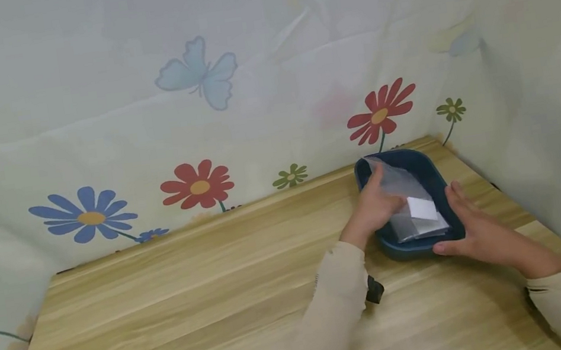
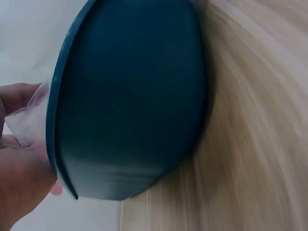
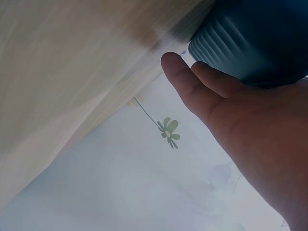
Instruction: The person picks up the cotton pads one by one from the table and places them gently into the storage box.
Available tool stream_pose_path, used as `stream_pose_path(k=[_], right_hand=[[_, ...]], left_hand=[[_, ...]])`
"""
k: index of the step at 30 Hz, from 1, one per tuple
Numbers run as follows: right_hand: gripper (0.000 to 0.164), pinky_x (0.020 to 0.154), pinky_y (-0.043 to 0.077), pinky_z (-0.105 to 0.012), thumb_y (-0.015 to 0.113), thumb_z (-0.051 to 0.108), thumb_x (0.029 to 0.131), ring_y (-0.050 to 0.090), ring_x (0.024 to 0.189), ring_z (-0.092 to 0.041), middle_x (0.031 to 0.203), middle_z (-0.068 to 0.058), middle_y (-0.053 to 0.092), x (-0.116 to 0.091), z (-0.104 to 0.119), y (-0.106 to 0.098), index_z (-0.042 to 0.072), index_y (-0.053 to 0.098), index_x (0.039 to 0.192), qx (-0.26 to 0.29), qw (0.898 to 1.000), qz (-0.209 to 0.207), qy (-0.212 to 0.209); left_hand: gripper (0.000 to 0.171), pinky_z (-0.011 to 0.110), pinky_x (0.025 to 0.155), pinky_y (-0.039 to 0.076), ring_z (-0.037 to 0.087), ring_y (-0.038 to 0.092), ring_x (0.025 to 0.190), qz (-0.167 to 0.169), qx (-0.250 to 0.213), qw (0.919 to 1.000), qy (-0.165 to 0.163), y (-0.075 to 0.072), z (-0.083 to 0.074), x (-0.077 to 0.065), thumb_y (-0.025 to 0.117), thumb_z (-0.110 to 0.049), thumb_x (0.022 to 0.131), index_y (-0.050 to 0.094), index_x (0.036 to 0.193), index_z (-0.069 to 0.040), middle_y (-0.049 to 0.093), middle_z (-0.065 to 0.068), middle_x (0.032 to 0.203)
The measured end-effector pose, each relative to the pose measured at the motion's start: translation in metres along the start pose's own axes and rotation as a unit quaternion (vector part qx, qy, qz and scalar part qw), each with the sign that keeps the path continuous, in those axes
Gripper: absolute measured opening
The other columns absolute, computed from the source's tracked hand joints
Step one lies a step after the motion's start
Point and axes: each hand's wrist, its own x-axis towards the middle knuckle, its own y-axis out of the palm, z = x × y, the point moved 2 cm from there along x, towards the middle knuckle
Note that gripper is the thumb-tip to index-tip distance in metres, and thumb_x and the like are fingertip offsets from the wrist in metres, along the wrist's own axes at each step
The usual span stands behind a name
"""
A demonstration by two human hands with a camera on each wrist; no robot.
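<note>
A dark blue tray (image 1: pixel 430 178) with rounded corners stands on the wooden table near its back right corner; its outer wall (image 2: pixel 130 96) fills much of the left wrist view. Inside lies a clear plastic bag (image 1: pixel 401 182) with a white label (image 1: pixel 422 209). My left hand (image 1: pixel 375 207) reaches over the tray's left side and pinches the bag, whose crumpled film (image 2: pixel 31 120) shows between finger and thumb. At the tray's right side, my right hand (image 1: pixel 485 233) rests with fairly straight fingers, its thumb by the near rim. The bag's contents are unclear.
The wooden table (image 1: pixel 181 308) extends left and toward me. Behind and beside it hangs a pale cloth (image 1: pixel 271 110) printed with flowers and a butterfly. A small black object (image 1: pixel 374 290) sits at my left sleeve.
</note>
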Motion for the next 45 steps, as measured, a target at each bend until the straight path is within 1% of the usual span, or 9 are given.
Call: stream_pose_path(k=[4,11,16,23,30,35,38,41,45], right_hand=[[0.125,0.103,0.021,-0.076,0.079,0.047,0.085,0.005,0.143,-0.06,0.163,-0.023,-0.02,0.0,0.001,0.0,-0.002,-0.011,0.158,0.002,1.0,0.003,0.0],[0.126,0.102,0.023,-0.076,0.079,0.049,0.085,0.007,0.143,-0.06,0.163,-0.024,-0.019,0.0,0.003,0.0,-0.002,-0.01,0.158,-0.006,1.0,0.004,0.005],[0.125,0.102,0.024,-0.076,0.078,0.049,0.085,0.009,0.142,-0.061,0.163,-0.025,-0.018,-0.001,0.002,0.0,-0.002,-0.01,0.158,-0.009,1.0,0.004,0.004],[0.124,0.102,0.023,-0.076,0.078,0.048,0.086,0.007,0.143,-0.06,0.163,-0.021,-0.021,-0.002,0.001,-0.001,-0.002,-0.01,0.158,-0.006,1.0,0.0,-0.003],[0.124,0.104,0.022,-0.075,0.079,0.046,0.086,0.005,0.144,-0.058,0.163,-0.02,-0.022,-0.001,-0.002,-0.001,-0.002,-0.01,0.158,0.001,1.0,-0.003,-0.014],[0.124,0.104,0.022,-0.075,0.078,0.048,0.086,0.007,0.143,-0.059,0.163,-0.019,-0.022,0.0,-0.003,-0.001,-0.002,-0.01,0.158,-0.004,1.0,0.0,-0.005],[0.125,0.104,0.023,-0.074,0.077,0.05,0.086,0.008,0.143,-0.059,0.163,-0.021,-0.021,0.001,-0.003,-0.001,-0.002,-0.01,0.158,-0.01,1.0,0.003,0.0],[0.125,0.104,0.023,-0.074,0.077,0.05,0.086,0.007,0.143,-0.058,0.163,-0.021,-0.022,0.001,-0.003,-0.001,-0.002,-0.01,0.158,-0.006,1.0,0.005,-0.001],[0.124,0.105,0.022,-0.074,0.078,0.048,0.086,0.005,0.144,-0.057,0.163,-0.019,-0.023,0.0,-0.002,-0.001,-0.002,-0.011,0.157,0.002,1.0,0.005,-0.006]], left_hand=[[0.085,0.027,0.114,0.025,0.009,0.022,0.146,-0.001,0.009,1.0,-0.001,0.008,-0.002,0.002,0.07,-0.005,0.093,0.021,0.162,-0.01,0.021,0.003,0.166],[0.086,0.028,0.116,0.022,0.014,0.017,0.149,0.024,0.085,0.9952,-0.043,0.019,-0.002,0.006,0.07,-0.013,0.093,0.019,0.162,-0.007,0.017,0.006,0.167],[0.087,0.029,0.116,0.023,0.015,0.016,0.15,0.058,0.174,0.9804,-0.073,0.025,-0.004,0.005,0.07,-0.019,0.093,0.018,0.162,-0.007,0.017,0.007,0.167],[0.083,0.025,0.114,0.025,0.015,0.009,0.151,0.079,0.267,0.9578,-0.071,0.028,-0.011,0.001,0.065,-0.017,0.094,0.019,0.161,-0.006,0.019,0.007,0.166],[0.076,0.02,0.11,0.028,0.016,0.021,0.149,0.086,0.351,0.9308,-0.054,0.026,-0.014,0.001,0.061,-0.012,0.093,0.025,0.159,-0.003,0.03,0.009,0.162],[0.077,0.019,0.109,0.029,0.017,0.023,0.148,0.087,0.356,0.9292,-0.044,0.026,-0.013,0.0,0.063,-0.011,0.091,0.028,0.159,-0.002,0.036,0.007,0.16],[0.08,0.02,0.105,0.034,0.015,0.033,0.143,0.083,0.357,0.9286,-0.056,0.027,-0.015,-0.002,0.066,-0.012,0.09,0.026,0.16,-0.005,0.034,0.011,0.16],[0.083,0.023,0.095,0.043,0.017,0.054,0.123,0.077,0.372,0.9214,-0.084,0.029,-0.019,-0.008,0.067,-0.017,0.091,0.023,0.161,-0.01,0.026,0.015,0.163],[0.085,0.026,0.073,0.05,0.019,0.064,0.08,0.058,0.423,0.8981,-0.107,0.032,-0.029,-0.017,0.069,-0.025,0.093,0.021,0.163,-0.016,0.016,0.02,0.164]])
